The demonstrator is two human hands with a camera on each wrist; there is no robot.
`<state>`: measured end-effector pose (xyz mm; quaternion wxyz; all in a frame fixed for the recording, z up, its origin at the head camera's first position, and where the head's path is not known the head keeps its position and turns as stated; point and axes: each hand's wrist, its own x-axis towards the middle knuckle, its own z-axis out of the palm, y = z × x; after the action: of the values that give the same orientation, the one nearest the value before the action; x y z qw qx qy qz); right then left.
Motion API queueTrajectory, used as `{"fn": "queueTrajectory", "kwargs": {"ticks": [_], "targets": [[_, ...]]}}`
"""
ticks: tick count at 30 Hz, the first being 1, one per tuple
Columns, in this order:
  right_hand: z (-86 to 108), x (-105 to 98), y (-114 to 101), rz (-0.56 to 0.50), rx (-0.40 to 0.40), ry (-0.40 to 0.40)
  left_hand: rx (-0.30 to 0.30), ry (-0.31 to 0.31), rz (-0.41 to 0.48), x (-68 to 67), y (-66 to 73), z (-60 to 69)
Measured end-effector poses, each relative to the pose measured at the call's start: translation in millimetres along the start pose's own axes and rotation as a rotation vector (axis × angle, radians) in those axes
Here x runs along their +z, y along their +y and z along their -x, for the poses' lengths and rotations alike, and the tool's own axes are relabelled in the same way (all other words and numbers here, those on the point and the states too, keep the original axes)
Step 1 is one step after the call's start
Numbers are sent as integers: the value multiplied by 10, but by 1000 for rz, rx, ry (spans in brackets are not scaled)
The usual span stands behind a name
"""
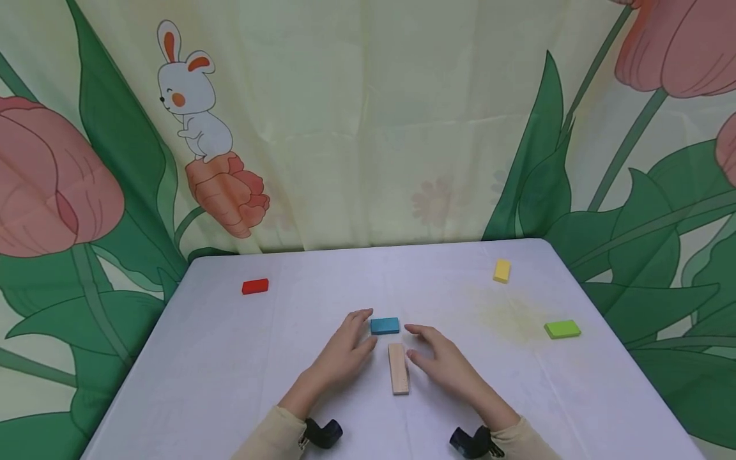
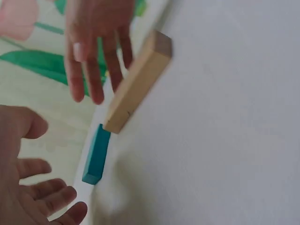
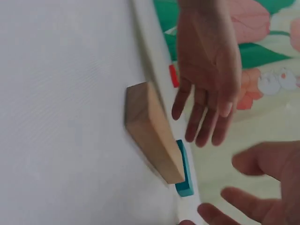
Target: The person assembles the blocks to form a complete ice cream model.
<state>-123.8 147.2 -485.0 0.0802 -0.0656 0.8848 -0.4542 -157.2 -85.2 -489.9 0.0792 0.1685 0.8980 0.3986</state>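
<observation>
A blue block (image 1: 384,326) lies crosswise near the middle of the table, and a plain wooden block (image 1: 398,368) lies lengthwise just in front of it. To their left is the left hand (image 1: 344,351), fingers relaxed and holding nothing. The right hand (image 1: 443,361) is at their right, thumb and fingers apart with nothing between them. In the left wrist view the wooden block (image 2: 138,82) and the blue block (image 2: 97,154) show between the two hands. The right wrist view shows the wooden block (image 3: 152,133) overlapping part of the blue block (image 3: 184,169).
A red block (image 1: 255,286) lies at the back left of the white table (image 1: 190,358). At the right are a yellow block (image 1: 502,271) towards the back and a green block (image 1: 562,329) nearer the side edge. A printed curtain hangs behind.
</observation>
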Motion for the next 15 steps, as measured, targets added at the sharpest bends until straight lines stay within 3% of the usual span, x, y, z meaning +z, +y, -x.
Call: {"fn": "queueTrajectory", "kwargs": {"ticks": [3, 6, 10, 15], "targets": [[-97, -35, 7, -238, 75, -2, -100, 55, 255, -17, -7, -8], [-200, -73, 20, -434, 129, -23, -179, 68, 435, -27, -8, -22], [-298, -89, 45, -588, 167, -66, -246, 37, 579, -35, -13, -40], [-351, -70, 62, -663, 154, -125, -245, 5, 666, -25, -45, -57]]}}
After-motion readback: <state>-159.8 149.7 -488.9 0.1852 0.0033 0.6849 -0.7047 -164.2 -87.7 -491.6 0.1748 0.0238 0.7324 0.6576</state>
